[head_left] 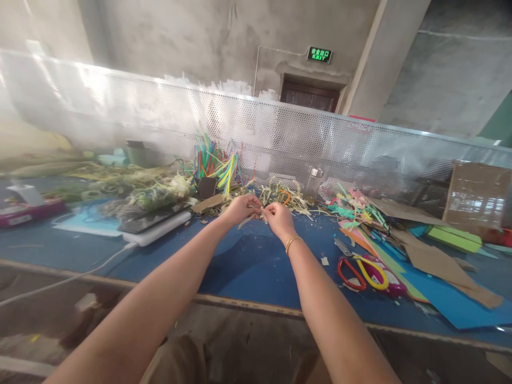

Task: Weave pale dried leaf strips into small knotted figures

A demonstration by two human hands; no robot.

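Observation:
Just above the blue tabletop point(256, 266), my left hand point(242, 209) and my right hand point(279, 217) meet fingertip to fingertip. Both are closed in a pinch on a thin pale strip point(246, 221), like dried husk or straw; its tail hangs below my left fingers. What lies between the fingertips is too small to make out fully. Behind the hands spreads a heap of similar pale strips point(282, 191). A gold bracelet point(293, 242) circles my right wrist.
Scissors point(362, 269) with red and yellow handles lie right, by coloured paper and cardboard point(444, 264). A clear bottle point(314, 184) and colourful pipe cleaners point(212, 160) stand at the back. Left are a white device point(158, 229) with a cable and a heap of fibres point(150, 200).

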